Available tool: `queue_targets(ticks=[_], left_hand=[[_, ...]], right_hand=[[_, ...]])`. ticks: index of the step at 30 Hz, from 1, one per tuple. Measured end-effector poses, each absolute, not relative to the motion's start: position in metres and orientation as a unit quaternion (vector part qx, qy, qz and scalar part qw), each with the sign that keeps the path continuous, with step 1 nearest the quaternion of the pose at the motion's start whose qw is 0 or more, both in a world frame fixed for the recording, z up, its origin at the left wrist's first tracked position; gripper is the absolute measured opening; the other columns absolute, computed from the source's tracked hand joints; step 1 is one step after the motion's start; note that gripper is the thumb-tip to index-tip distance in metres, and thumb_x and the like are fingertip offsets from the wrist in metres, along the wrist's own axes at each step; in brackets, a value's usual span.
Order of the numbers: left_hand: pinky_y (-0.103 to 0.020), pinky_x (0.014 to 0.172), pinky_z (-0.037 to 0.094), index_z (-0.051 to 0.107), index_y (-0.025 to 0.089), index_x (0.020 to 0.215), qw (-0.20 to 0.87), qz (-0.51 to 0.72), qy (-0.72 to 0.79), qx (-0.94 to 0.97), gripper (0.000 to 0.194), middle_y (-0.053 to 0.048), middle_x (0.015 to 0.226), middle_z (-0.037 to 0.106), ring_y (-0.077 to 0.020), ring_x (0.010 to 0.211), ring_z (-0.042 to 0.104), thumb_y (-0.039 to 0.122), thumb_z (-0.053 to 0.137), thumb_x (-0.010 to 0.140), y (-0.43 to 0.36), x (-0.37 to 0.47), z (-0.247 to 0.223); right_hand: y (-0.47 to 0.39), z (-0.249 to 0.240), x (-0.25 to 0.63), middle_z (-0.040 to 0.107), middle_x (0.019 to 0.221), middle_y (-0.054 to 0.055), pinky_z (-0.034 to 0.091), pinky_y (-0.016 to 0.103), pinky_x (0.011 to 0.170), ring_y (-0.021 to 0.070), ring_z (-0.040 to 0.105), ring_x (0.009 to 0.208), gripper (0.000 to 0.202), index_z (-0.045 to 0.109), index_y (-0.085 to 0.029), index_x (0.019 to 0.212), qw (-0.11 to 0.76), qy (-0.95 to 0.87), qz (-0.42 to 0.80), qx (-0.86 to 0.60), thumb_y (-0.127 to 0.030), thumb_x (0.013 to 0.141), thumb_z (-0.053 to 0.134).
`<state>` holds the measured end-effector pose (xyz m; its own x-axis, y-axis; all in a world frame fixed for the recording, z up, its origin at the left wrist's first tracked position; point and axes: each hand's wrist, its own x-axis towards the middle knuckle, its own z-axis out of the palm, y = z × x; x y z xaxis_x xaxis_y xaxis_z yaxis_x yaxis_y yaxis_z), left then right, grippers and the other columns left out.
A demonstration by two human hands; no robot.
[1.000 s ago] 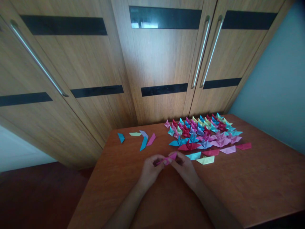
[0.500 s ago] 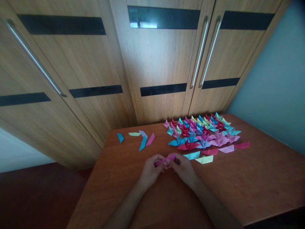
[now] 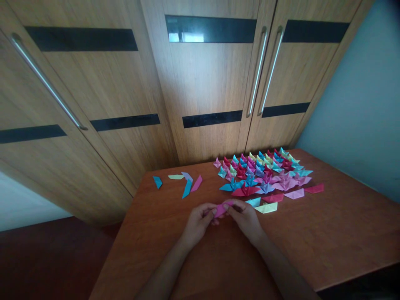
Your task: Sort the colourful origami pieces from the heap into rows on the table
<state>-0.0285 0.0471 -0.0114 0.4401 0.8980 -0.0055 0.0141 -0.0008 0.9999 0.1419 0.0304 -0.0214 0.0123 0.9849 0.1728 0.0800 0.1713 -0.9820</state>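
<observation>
Between my two hands is a small piece of folded pink paper (image 3: 221, 209), its flat side showing. My left hand (image 3: 201, 217) pinches its left end with thumb and fingers. The other end is pinched by my right hand (image 3: 242, 214). Just beyond my right hand lie folded paper strips with slanted ends: a light blue one (image 3: 253, 202), a pale yellow one (image 3: 267, 208) and a red one (image 3: 273, 198). Behind them stand rows of folded paper cranes (image 3: 265, 171) in many colours.
Several more folded strips, among them a blue one (image 3: 187, 188) and a pink one (image 3: 196, 183), lie on the left of the brown wooden table (image 3: 150, 233). A wooden wardrobe (image 3: 206, 83) rises behind the table, and a pale wall (image 3: 350, 116) borders its right side.
The pink paper has turned from a narrow edge to show its flat face, and my hands have moved slightly apart along it. The view has shifted a little.
</observation>
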Motion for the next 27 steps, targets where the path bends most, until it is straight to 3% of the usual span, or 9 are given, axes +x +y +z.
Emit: queue_targets(ticks=[4,7,10,14,19,24,27], left_hand=[[-0.022,0.056,0.046,0.061,0.013,0.082,0.573,0.351,0.397,0.625,0.022,-0.003,0.069,0.066,-0.0119,0.057,0.057,0.035,0.056,0.081,0.038,-0.014,-0.01],[-0.021,0.054,0.044,0.059,0.015,0.076,0.552,0.317,0.407,0.654,0.021,-0.002,0.063,0.064,-0.0118,0.055,0.056,0.035,0.056,0.08,0.027,0.0,-0.013],[-0.021,0.053,0.041,0.06,0.016,0.075,0.534,0.272,0.397,0.695,0.019,-0.001,0.064,0.064,-0.0121,0.057,0.057,0.033,0.055,0.081,0.018,0.008,-0.017],[-0.021,0.055,0.042,0.06,0.015,0.076,0.538,0.275,0.389,0.695,0.019,-0.002,0.066,0.065,-0.0128,0.058,0.058,0.033,0.053,0.082,0.014,0.013,-0.017],[-0.022,0.056,0.043,0.06,0.014,0.082,0.569,0.28,0.365,0.682,0.022,-0.003,0.068,0.065,-0.0132,0.059,0.059,0.033,0.05,0.084,0.013,0.028,-0.017],[-0.022,0.059,0.043,0.063,0.015,0.09,0.556,0.267,0.338,0.711,0.021,-0.003,0.073,0.066,-0.0133,0.064,0.06,0.028,0.047,0.085,0.015,0.042,-0.017],[-0.022,0.062,0.043,0.064,0.017,0.089,0.519,0.286,0.353,0.724,0.019,-0.002,0.074,0.067,-0.0135,0.067,0.06,0.025,0.048,0.083,0.026,0.031,-0.015]], right_hand=[[0.017,-0.026,0.158,0.066,0.075,0.002,0.047,0.027,0.067,0.0157,0.058,0.07,0.025,0.069,-0.018,0.081,0.549,-0.521,0.417,-0.503,-0.042,0.074,0.064],[0.006,-0.026,0.188,0.064,0.071,0.002,0.046,0.025,0.06,0.0138,0.055,0.064,0.03,0.067,-0.017,0.089,0.566,-0.481,0.399,-0.538,-0.043,0.074,0.064],[-0.005,-0.025,0.228,0.065,0.082,0.004,0.047,0.025,0.065,0.0159,0.058,0.073,0.038,0.063,-0.017,0.098,0.591,-0.429,0.368,-0.576,-0.044,0.072,0.066],[-0.022,-0.022,0.262,0.066,0.085,0.005,0.047,0.025,0.069,0.0166,0.059,0.076,0.043,0.061,-0.017,0.104,0.554,-0.44,0.364,-0.605,-0.048,0.074,0.063],[-0.041,-0.014,0.243,0.064,0.083,0.005,0.046,0.024,0.062,0.0148,0.055,0.069,0.041,0.063,-0.017,0.104,0.496,-0.495,0.395,-0.594,-0.049,0.079,0.056],[-0.041,-0.017,0.226,0.059,0.068,0.002,0.044,0.023,0.061,0.0138,0.052,0.065,0.036,0.066,-0.016,0.092,0.508,-0.49,0.372,-0.603,-0.048,0.077,0.059],[-0.037,-0.021,0.247,0.063,0.077,0.004,0.046,0.024,0.064,0.0161,0.056,0.071,0.042,0.065,-0.015,0.099,0.54,-0.448,0.35,-0.621,-0.049,0.075,0.06]])
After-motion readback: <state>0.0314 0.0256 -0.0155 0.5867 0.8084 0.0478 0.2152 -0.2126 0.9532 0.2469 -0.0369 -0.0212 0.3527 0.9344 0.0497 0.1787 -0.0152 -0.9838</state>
